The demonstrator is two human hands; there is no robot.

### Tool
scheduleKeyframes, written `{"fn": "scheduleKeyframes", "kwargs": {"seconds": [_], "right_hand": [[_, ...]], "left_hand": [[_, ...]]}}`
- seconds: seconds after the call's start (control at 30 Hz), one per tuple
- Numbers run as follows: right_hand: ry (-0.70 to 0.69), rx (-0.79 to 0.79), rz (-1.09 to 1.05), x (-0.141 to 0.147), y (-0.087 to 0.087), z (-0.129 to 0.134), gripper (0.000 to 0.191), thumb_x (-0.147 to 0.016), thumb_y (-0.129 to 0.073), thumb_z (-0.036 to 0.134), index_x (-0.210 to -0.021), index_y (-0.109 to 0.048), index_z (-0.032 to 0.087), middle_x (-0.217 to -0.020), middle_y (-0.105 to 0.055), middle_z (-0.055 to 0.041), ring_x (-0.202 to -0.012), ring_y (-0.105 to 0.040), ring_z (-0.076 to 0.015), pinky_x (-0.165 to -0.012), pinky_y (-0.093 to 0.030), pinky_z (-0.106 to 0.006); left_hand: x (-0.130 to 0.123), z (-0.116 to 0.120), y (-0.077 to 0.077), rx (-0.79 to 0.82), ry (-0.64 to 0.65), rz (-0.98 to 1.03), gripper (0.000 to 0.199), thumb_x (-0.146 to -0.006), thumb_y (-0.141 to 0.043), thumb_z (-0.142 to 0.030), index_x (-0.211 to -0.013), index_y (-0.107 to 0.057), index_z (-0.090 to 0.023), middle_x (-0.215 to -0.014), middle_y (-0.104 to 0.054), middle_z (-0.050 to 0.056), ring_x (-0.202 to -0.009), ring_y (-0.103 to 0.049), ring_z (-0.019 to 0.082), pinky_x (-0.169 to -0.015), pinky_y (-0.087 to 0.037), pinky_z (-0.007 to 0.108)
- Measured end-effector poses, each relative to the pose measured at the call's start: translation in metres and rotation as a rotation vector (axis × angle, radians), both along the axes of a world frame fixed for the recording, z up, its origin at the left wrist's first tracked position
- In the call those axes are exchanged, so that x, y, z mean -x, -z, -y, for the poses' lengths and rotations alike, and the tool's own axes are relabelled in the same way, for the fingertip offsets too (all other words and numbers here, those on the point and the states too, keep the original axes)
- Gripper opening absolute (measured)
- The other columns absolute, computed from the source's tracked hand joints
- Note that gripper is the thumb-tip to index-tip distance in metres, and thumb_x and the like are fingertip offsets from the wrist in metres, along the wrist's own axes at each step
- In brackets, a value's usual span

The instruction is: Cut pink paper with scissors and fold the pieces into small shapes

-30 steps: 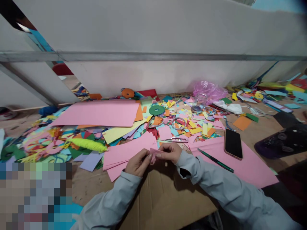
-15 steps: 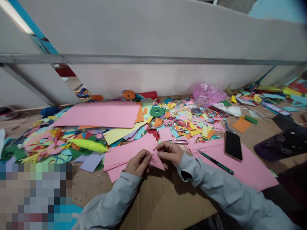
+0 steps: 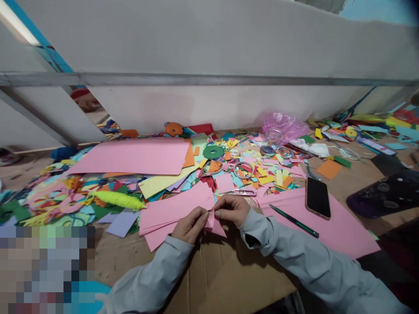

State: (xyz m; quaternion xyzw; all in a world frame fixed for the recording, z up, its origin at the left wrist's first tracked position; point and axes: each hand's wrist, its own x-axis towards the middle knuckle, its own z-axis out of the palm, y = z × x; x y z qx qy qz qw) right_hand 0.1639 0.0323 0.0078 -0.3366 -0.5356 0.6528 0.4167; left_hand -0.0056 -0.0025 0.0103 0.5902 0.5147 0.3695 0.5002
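Seemingly mid-fold, my left hand [image 3: 190, 226] and right hand [image 3: 233, 210] pinch pink paper [image 3: 211, 221], which probably wants careful creasing next

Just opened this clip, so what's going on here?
The person's left hand and right hand pinch a small, folded piece of pink paper between them, above a brown cardboard surface. Flat pink paper sheets lie just beyond the left hand. A black-screened phone and a slim dark-green pen-like tool rest on another pink paper sheet to the right.
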Motion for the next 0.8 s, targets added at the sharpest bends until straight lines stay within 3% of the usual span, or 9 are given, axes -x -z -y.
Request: {"fn": "scheduleKeyframes", "kwargs": {"seconds": [0.2, 0.43, 0.8], "right_hand": [[0.035, -0.066, 0.074, 0.003, -0.0031, 0.0037, 0.021, -0.064, -0.073, 0.031, -0.074, -0.067, 0.014, -0.06, -0.059, 0.001, -0.053, -0.052, -0.0087, -0.05, -0.04, -0.02], [0.016, 0.073, 0.046, 0.0037, -0.0005, 0.0031, 0.025, -0.062, -0.075, 0.033, -0.073, -0.064, 0.014, -0.057, -0.057, 0.0021, -0.048, -0.048, -0.0071, -0.046, -0.036, -0.019], [-0.018, 0.088, -0.036, 0.0034, -0.0021, 0.0031, 0.025, -0.061, -0.076, 0.033, -0.07, -0.063, 0.014, -0.06, -0.06, 0.0009, -0.053, -0.052, -0.0085, -0.051, -0.04, -0.021]], "left_hand": [[-0.0028, 0.0011, -0.0053, 0.073, -0.009, 0.04, 0.036, -0.079, -0.047, -0.054, -0.067, -0.046, -0.02, -0.049, -0.032, -0.009, -0.043, -0.029, 0.008, -0.041, -0.024, 0.021], [-0.0012, -0.002, -0.0006, -0.04, 0.023, -0.02, 0.037, -0.08, -0.046, -0.053, -0.068, -0.049, -0.019, -0.054, -0.035, -0.007, -0.051, -0.031, 0.01, -0.051, -0.028, 0.023], [0.0012, -0.0008, -0.0026, -0.183, 0.047, -0.102, 0.023, -0.083, -0.046, -0.037, -0.073, -0.055, -0.018, -0.06, -0.045, -0.005, -0.057, -0.04, 0.011, -0.056, -0.033, 0.023]]}}
